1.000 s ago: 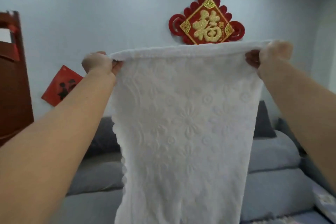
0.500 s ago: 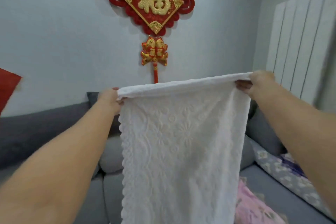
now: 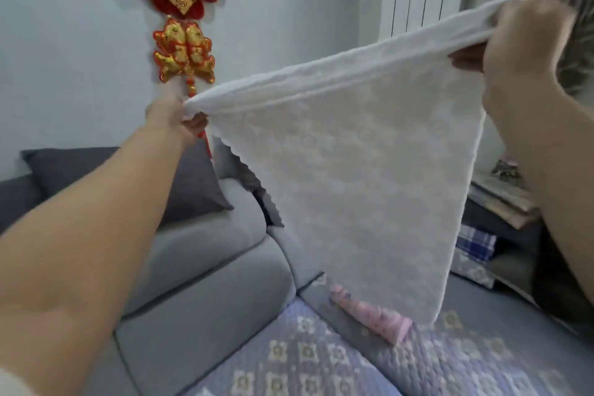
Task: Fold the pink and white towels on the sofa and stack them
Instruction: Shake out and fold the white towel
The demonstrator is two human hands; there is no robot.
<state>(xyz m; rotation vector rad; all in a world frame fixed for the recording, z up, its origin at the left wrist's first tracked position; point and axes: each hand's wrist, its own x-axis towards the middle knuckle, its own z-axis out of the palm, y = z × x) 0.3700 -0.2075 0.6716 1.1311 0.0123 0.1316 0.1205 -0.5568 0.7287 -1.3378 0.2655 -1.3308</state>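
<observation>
Head view shows two hands and two towels. The left hand [image 3: 175, 112] pinches one top corner of the white towel [image 3: 353, 177], and the right hand [image 3: 527, 38] grips the other top corner with curled fingers, higher than the left. This one white towel hangs in the air, doubled over along its top edge, above the sofa [image 3: 205, 283]. One pink towel [image 3: 376, 315] lies on the patterned cover [image 3: 305, 354] of the sofa seat, just under the lower edge of the white one; whether they touch I cannot tell. One dark cushion [image 3: 193, 183] leans at the sofa back. One red ornament [image 3: 183, 38] hangs on the wall.
</observation>
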